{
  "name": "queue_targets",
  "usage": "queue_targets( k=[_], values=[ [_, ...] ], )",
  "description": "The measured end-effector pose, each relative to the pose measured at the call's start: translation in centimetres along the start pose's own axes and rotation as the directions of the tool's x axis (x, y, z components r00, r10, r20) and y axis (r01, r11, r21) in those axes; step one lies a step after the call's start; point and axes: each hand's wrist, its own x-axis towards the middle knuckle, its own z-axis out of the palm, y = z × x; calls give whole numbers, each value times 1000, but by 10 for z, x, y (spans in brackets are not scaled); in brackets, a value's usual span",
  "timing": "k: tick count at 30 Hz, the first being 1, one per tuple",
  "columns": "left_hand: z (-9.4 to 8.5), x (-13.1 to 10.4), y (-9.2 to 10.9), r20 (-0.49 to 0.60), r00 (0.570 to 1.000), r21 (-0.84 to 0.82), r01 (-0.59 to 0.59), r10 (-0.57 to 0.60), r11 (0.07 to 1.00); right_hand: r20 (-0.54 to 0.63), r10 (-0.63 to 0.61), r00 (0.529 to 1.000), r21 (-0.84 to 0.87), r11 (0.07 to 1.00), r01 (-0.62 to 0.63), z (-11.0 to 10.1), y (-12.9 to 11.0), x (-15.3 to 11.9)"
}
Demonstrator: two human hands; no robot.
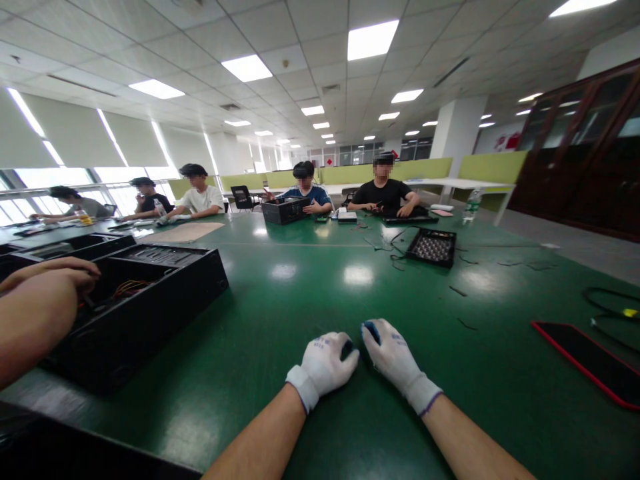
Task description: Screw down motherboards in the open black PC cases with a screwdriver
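Both my hands wear white knit gloves and rest on the green table near its front edge. My left hand is curled, knuckles down, with a small dark thing showing at its fingertips. My right hand lies beside it, fingers bent, a dark blue tip showing at its index finger. The two hands almost touch. What the dark bits are I cannot tell.
A co-worker's bare arm reaches into an open black computer case at the left. A black tray and loose cable ties lie mid-table. A red-edged phone and a cable lie right. Several people sit at the far end.
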Motion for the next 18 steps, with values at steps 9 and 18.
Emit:
queue_targets(
  k=[9, 18],
  values=[
    [1, 0, 0, -4, 1000, 19, -7, 7, 1000, -24, -5, 1000, 8, 1000, 5, 0, -1, 0],
    [-1, 1, 1, 9, 1000, 18, -9, 9, 1000, -21, 3, 1000, -1, 1000, -3, -3, -4, 0]
  ],
)
